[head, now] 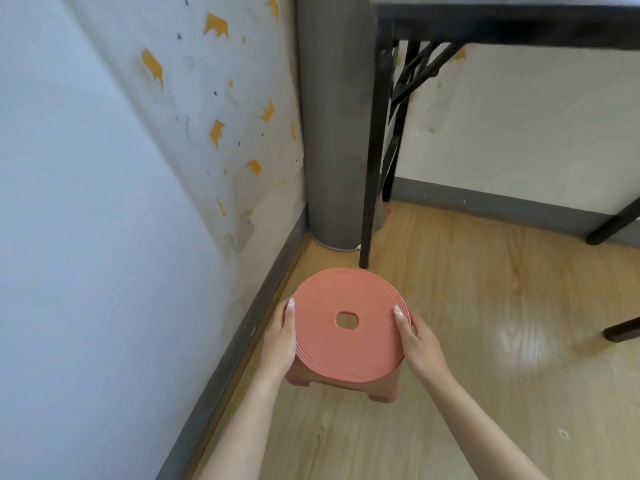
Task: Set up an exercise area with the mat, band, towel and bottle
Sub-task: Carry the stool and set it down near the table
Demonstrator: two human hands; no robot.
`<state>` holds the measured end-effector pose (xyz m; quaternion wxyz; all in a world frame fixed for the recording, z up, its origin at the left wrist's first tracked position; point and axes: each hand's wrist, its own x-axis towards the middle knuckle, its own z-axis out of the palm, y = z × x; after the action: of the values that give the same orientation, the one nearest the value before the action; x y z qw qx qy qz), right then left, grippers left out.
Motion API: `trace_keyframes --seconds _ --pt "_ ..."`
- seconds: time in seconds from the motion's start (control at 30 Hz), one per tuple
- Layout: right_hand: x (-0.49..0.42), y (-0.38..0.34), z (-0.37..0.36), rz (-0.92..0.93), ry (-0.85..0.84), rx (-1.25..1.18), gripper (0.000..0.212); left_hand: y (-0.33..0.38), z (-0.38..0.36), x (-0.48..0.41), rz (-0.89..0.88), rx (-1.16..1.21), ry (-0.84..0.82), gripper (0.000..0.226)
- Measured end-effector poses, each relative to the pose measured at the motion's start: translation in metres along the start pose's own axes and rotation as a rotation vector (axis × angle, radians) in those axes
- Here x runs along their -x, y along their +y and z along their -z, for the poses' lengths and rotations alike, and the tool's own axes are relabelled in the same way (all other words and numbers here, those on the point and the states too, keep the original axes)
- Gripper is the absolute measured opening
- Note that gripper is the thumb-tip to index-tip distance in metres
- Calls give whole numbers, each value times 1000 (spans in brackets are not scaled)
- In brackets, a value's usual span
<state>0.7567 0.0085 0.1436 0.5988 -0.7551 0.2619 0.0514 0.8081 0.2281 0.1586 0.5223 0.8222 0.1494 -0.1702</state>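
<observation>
The left hand (280, 337) and right hand (420, 344) clasp the stool (346, 327), grip closed on its rim; best keep it level, clear of the mat (332, 116).

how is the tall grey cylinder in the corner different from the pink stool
The grey cylinder is tall and narrow, running out of the top of view; the stool is low and wide. The cylinder stands untouched; the left hand and right hand grip the stool's seat rim. The cylinder is plain grey, the stool salmon pink with a hole in its seat. Both are round.
</observation>
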Motion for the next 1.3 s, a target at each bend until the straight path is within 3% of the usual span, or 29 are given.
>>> trace_keyframes --seconds 0.23,0.47,1.3 --pt "-28 60 -24 33 -2 -49 47 -58 -33 -34 -11 74 34 49" --pt "-35 106 -33 32 22 -66 43 -99 -55 -56 -12 39 12 52" --pt "-82 178 -54 46 36 8 47 -166 -96 -116 -12 80 -61 60"
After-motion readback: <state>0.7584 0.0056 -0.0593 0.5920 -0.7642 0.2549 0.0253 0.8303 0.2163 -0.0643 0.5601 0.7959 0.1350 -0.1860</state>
